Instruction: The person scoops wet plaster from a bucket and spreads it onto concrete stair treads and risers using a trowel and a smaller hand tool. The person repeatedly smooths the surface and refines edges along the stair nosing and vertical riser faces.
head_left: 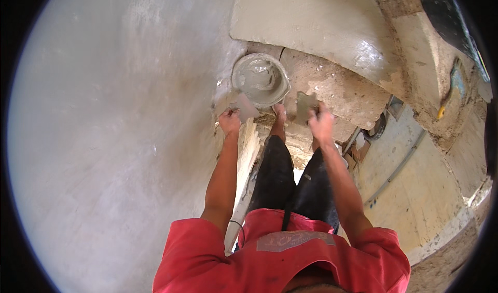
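Observation:
My left hand [230, 121] is closed on a thin, pale pinkish-grey scraper plate [247, 107], held near the plastered wall. Across from it, my right hand [322, 123] grips a darker scraper plate [306, 105] that looks coated with grey-green paste. Just beyond both hands sits a round basin [285, 89], its rim caked. Wet grey plaster [258, 78] lies inside it. Neither plate appears to be in the basin. Fingers partly cover the near edge of each plate.
A smooth grey plastered wall [119, 127] fills the left side. Ahead is a pale plastered slab [311, 18] above a rough, dusty ledge [332, 80]. To the right are a yellow-tipped tool [453, 88], a pale board [410, 179] and a grey pipe [397, 171]. My feet stand close behind the basin.

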`<state>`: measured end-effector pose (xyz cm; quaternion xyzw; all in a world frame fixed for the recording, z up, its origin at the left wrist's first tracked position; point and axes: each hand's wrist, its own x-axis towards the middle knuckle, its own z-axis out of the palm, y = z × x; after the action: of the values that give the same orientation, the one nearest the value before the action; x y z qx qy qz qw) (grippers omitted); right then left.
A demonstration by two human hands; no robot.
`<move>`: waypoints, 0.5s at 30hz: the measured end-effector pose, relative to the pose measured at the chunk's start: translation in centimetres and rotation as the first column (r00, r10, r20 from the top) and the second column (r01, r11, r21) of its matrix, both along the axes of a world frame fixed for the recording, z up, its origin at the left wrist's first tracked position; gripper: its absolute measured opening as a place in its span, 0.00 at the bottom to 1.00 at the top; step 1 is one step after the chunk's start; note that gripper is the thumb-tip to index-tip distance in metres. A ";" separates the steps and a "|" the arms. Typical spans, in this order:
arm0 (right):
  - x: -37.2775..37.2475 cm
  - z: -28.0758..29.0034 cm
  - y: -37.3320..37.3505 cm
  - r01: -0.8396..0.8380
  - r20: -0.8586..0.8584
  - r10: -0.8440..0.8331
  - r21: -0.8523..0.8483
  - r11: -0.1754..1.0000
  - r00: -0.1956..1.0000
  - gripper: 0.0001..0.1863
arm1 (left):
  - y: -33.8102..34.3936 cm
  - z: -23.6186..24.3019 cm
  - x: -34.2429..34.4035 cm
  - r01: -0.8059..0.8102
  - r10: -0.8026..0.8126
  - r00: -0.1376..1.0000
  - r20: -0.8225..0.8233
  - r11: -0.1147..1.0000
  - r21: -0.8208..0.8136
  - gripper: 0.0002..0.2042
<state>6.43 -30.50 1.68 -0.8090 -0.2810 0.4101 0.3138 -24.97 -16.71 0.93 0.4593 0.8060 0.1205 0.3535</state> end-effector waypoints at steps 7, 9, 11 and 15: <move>-10.3 -7.0 14.7 -0.229 0.092 0.241 -0.127 0.965 0.966 0.19 | 2.5 -7.4 -5.4 0.094 0.034 0.944 0.329 0.926 -0.365 0.14; -12.5 -10.0 17.5 -0.115 0.139 0.144 -0.197 0.974 0.980 0.20 | 3.4 -8.8 -6.0 0.107 0.033 0.950 0.310 0.899 -0.424 0.15; -14.5 -12.5 19.0 -0.025 0.180 0.074 -0.263 0.964 0.981 0.21 | 4.4 -9.9 -6.0 0.137 0.006 0.919 0.394 0.933 -0.333 0.15; -17.2 -15.9 20.2 0.164 0.240 -0.094 -0.290 0.943 0.966 0.20 | 6.0 -10.4 -5.9 0.114 0.041 0.822 0.567 0.965 -0.235 0.12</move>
<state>-10.81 -10.31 -14.27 -0.9055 -0.1933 0.3340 0.1766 -30.88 -10.70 -9.44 0.3679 0.6639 0.1388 0.6361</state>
